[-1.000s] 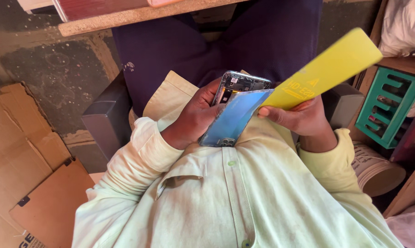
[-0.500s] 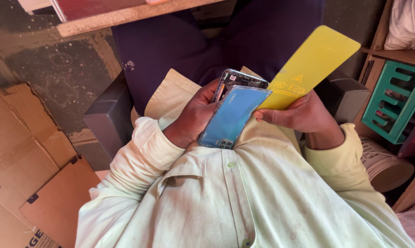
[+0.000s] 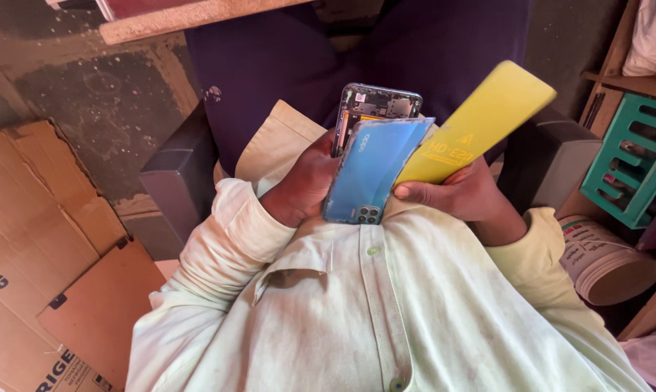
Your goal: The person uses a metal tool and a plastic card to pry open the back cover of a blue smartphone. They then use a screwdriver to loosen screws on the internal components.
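My left hand [image 3: 302, 185] grips an opened smartphone [image 3: 375, 105] by its left side; the inner circuit parts show at the top. The phone's glossy blue back cover [image 3: 368, 174] is lifted partly off and hangs tilted in front of the phone body. My right hand [image 3: 462, 196] holds a flat yellow plastic card [image 3: 480, 120], whose lower end is wedged between the blue cover and the phone. Both hands are close to my chest, above my pale green shirt [image 3: 364, 312].
Flattened brown cardboard boxes [image 3: 45, 247] lie on the floor at left. A teal plastic crate [image 3: 633, 167] and a white tub on its side [image 3: 604, 258] are at right. A wooden table edge [image 3: 190, 14] runs along the top.
The blue cover has come further away from the phone body, and the yellow card has swung to a steeper angle. The view has shifted slightly.
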